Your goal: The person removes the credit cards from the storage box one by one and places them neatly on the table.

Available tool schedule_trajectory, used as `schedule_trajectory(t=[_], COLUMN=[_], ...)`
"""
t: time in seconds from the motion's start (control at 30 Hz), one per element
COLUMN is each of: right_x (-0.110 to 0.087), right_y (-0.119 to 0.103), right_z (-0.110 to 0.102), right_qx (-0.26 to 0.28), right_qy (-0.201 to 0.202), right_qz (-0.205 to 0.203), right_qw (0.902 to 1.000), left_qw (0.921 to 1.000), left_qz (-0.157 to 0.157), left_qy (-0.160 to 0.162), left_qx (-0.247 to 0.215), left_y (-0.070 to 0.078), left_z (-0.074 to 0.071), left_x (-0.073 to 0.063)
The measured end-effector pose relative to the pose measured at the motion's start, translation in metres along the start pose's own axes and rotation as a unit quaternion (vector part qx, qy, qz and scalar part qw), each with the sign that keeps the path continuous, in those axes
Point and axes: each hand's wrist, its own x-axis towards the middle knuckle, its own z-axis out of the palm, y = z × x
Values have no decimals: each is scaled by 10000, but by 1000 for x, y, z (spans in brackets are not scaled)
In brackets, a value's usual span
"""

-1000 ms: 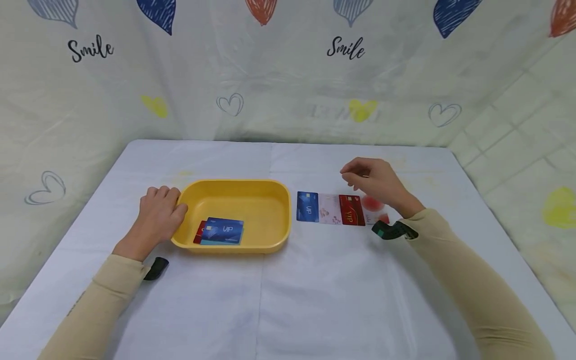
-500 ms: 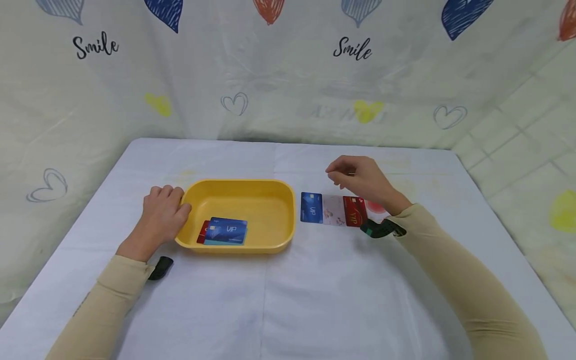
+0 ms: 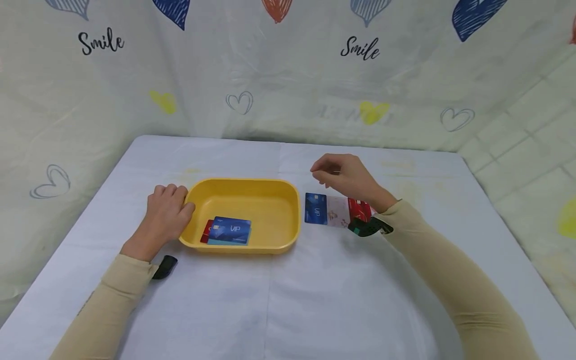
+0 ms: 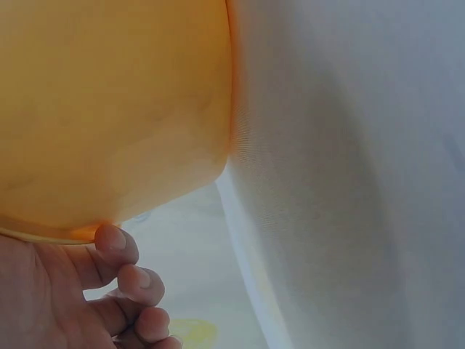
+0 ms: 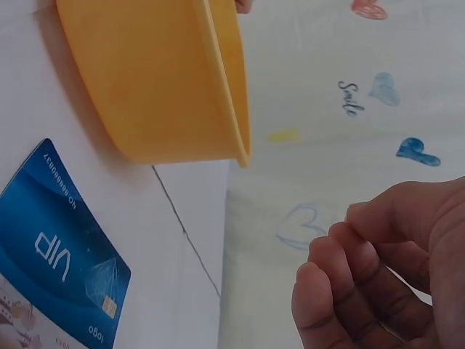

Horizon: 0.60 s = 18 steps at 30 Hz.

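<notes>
My left hand [image 3: 167, 214] grips the left rim of a yellow plastic tray [image 3: 279, 212]; in the left wrist view its curled fingers [image 4: 141, 285] show at the rim. Inside the tray a blue VIP card [image 3: 231, 230] overlaps a red card [image 3: 205, 232] and a light blue one. My right hand [image 3: 344, 175] hovers behind the row of cards, thumb and fingers loosely bent, nothing showing between them in the right wrist view. Below it lie a blue VIP card [image 3: 316, 208], a pale floral card [image 3: 337, 211] and a red card [image 3: 358, 209], with the row's right end hidden by the wrist.
A white cloth covers the table [image 3: 270, 305]. Behind it hangs a pale curtain [image 3: 292, 75] printed with hearts and the word Smile. Dark wrist devices show at both cuffs, the right one [image 3: 366, 227] overlapping the red card in the head view.
My right hand has moved left over the row, from its right part toward the tray; its wrist now hides more of the right-hand cards. My left hand stays on the tray rim.
</notes>
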Motion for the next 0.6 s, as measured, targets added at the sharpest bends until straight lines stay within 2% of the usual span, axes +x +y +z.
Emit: schedule_trajectory(t=[0.6], right_x=[18], right_y=[-19], right_z=[18], right_qx=[206], right_qy=[-280], right_qz=[-470], right_qw=[9983], left_qw=[9999], left_qz=[-41], left_qy=[-96], left_qx=[26], left_y=[1], left_z=[-3], left_x=[0])
